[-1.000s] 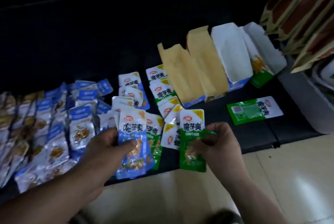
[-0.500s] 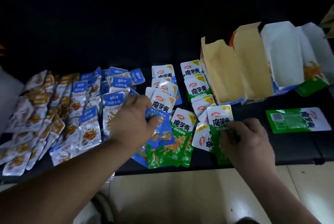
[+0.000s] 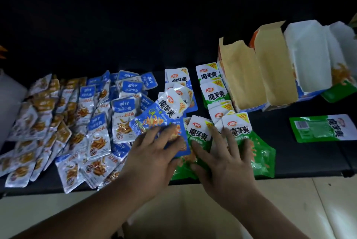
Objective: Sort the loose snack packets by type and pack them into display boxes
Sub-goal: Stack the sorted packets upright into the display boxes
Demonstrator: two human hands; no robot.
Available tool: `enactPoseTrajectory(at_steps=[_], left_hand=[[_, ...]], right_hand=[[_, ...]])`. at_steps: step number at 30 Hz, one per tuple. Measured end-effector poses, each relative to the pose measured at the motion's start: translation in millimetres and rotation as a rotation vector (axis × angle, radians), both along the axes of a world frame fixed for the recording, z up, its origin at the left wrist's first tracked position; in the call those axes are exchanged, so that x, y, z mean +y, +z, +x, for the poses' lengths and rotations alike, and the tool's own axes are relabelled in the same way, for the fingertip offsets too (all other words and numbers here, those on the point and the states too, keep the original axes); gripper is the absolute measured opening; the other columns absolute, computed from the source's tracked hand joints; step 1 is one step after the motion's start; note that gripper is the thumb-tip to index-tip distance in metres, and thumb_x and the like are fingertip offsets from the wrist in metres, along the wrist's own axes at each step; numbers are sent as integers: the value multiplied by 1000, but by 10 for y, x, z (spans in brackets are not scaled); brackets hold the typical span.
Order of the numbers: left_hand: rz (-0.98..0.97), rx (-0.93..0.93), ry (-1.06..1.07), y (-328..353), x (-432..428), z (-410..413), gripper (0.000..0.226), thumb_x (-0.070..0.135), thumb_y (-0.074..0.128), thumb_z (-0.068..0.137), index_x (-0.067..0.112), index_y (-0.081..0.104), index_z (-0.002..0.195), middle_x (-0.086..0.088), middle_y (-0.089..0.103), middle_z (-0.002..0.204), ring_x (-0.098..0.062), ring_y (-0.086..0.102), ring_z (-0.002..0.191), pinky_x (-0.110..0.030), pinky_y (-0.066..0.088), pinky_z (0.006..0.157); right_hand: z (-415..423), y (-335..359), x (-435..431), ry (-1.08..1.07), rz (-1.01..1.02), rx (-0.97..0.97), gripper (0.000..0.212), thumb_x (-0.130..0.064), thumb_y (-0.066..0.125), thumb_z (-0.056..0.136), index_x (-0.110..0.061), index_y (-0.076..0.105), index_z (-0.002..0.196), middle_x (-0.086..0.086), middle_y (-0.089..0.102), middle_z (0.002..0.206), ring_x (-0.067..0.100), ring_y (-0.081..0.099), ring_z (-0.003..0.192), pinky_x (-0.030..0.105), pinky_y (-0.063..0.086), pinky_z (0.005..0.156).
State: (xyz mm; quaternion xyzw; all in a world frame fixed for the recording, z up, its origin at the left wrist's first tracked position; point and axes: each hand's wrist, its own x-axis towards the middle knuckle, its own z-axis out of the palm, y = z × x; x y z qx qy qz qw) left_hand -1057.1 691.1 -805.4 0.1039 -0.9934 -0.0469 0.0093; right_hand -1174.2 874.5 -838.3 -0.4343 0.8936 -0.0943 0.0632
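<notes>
On the surface (image 3: 301, 157), one spread of small packets (image 3: 92, 123) lies left, a second packet cluster (image 3: 212, 92) centre, partly under the left hand (image 3: 152, 159) and right hand (image 3: 222, 163), display boxes (image 3: 270, 76) behind right, a lone packet (image 3: 324, 127) before them.
</notes>
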Motion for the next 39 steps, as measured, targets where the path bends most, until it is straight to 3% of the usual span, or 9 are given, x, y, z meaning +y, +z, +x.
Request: enactPoseTrajectory(at_steps=[4,8,13,17,20,25,29,32,39], left_hand=[[68,52,51,-10,-53,-34,34,48,57,89,28,74,110,-2,60,143,-29,54,132,-43,56,92],[141,58,40,-123,-99,44,25,45,66,87,26,74,102,-1,59,146,-29,50,140,-47,55,99],[230,60,31,-205,-98,149,34,23,75,86,23,66,118,3,46,155,-27,38,149,-52,56,96],[347,179,40,-169,-127,152,30,15,74,88,16,71,117,0,51,152,-23,41,148,-47,54,102],[389,313,76,-79,-228,193,29,1,68,89,9,75,115,-4,60,142,-22,56,133,-38,52,103],[263,426,237,88,-423,373,36,-8,60,84,13,78,108,-3,66,121,-25,64,106,-27,51,93],[343,300,384,27,-319,493,19,23,67,87,20,73,104,5,65,105,-17,68,89,-32,58,76],[405,53,543,28,-186,397,44,63,71,81,31,62,111,10,65,94,-16,67,82,-32,53,65],[436,-50,625,28,-94,231,60,56,77,83,36,46,129,10,65,104,-16,68,95,-29,46,70]], right_hand=[[-99,-52,66,16,17,-16,59,-67,57,83,-38,64,133,5,37,164,39,35,150,73,30,110],[-180,-59,226,42,-37,-33,62,-39,85,74,-36,65,133,2,27,169,36,28,154,67,34,113],[-138,-43,221,6,-53,2,75,-10,77,61,-32,65,132,8,21,170,39,22,155,72,33,110],[-93,-29,148,31,-22,-11,54,-37,63,76,-39,67,130,10,28,167,38,27,153,75,26,111],[-96,-70,160,2,-28,-1,50,-59,60,84,-38,69,128,7,33,165,33,31,153,71,24,114],[-86,-91,159,-18,-41,52,50,-44,76,79,-33,69,128,7,36,164,37,28,153,73,25,112],[-11,-73,68,-20,-77,67,54,-44,65,84,-30,63,136,7,41,160,39,28,152,72,23,114],[11,-85,-94,33,-107,65,56,-54,58,92,-31,58,143,4,50,154,37,35,149,70,23,116],[-23,-127,-418,66,-113,109,55,-56,51,95,-27,61,141,9,52,151,35,40,146,69,26,115]])
